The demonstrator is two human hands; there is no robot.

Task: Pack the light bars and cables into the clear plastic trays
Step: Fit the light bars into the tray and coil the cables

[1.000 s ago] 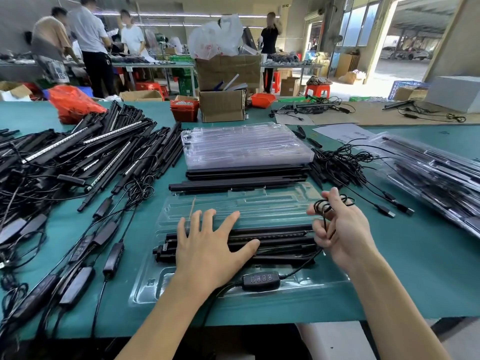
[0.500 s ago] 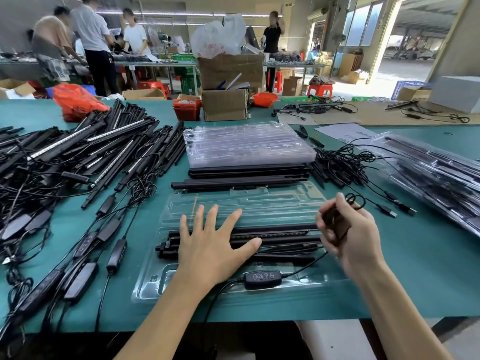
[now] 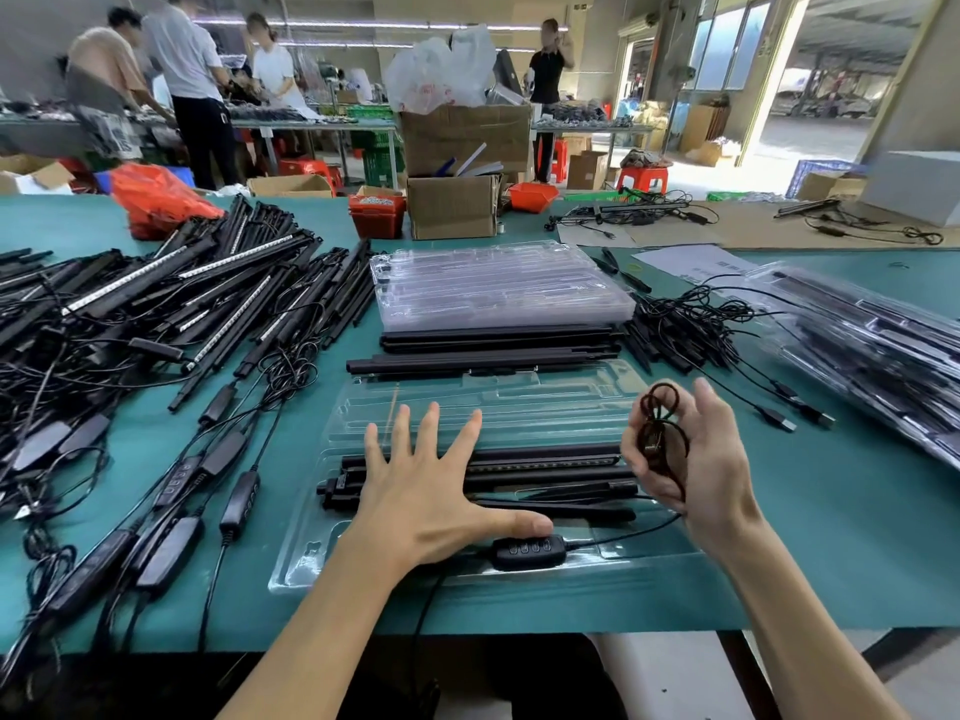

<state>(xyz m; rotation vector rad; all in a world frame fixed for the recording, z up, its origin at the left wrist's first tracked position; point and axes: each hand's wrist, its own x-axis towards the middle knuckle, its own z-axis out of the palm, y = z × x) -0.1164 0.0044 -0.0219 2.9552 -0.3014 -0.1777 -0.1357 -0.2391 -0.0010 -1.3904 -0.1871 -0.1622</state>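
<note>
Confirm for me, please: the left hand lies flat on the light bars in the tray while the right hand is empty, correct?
Not quite. The head view shows the right hand gripping a coiled cable. The left hand does lie flat on the light bars in the tray.

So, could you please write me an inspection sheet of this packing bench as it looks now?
Surface: teal table, crowded except its near right part.
Job's things: open clear tray holds black light bars and an inline controller; stack of empty trays behind it; packed trays at right.
Clutter: heap of loose light bars at left; cardboard boxes, red bag at far edge.
Grippers: left hand lies flat on the bars; right hand holds a coiled cable.
Cables: tangled pile right of the stack; controller leads at left.
Surroundings: people at far benches; open doorway at right.
</note>
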